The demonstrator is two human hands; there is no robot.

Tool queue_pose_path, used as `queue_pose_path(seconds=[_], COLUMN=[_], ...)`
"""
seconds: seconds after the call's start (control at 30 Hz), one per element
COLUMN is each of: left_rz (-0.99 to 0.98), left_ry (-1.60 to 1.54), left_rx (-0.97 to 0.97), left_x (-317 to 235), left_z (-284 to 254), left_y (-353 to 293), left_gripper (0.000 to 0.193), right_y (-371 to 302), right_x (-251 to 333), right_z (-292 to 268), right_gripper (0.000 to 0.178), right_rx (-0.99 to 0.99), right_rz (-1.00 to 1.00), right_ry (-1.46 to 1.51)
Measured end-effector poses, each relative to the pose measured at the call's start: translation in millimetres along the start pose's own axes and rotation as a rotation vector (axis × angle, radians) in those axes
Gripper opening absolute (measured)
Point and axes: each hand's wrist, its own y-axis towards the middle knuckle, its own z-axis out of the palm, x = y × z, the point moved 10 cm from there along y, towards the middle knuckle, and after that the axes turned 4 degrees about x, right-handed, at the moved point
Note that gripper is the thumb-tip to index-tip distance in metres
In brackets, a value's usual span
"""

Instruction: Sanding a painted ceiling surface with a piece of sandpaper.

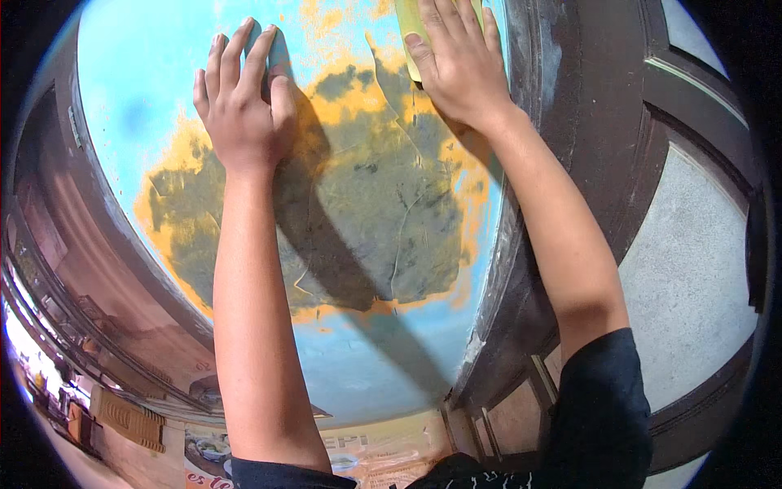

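Note:
A light blue painted panel (366,359) fills the middle of the view, with a large dark grey, rough patch (366,212) edged in yellow-orange on it. Thin raised ridges or cracks cross the patch. My left hand (247,102) is at the panel's upper left, fingers spread and holding nothing; its contact with the surface is not certain. At the top right, my right hand (464,69) presses a flat yellow-green piece (409,37) against the panel. That piece runs out of the top of the view, and its exact kind cannot be told.
Dark wooden framing (586,163) borders the panel on the right, with a pale grey inset (692,277) beyond it. A brown frame (90,236) runs along the left. A printed banner (391,448) and a slatted brown object (129,418) appear low down.

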Motion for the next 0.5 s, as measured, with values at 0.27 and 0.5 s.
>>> queue_pose_path(seconds=[0.27, 0.5], left_rz=[0.003, 0.015], left_ry=[-0.024, -0.027], left_rx=[-0.009, -0.022], left_x=[-2, -2], left_z=[2, 1], left_y=[-1, -1], left_gripper=[0.048, 0.050], right_y=[25, 2], right_x=[-20, -23], right_z=[-5, -1], right_gripper=[0.067, 0.069], right_rx=[0.046, 0.010], right_rz=[0.064, 0.085], right_ry=[0.081, 0.054])
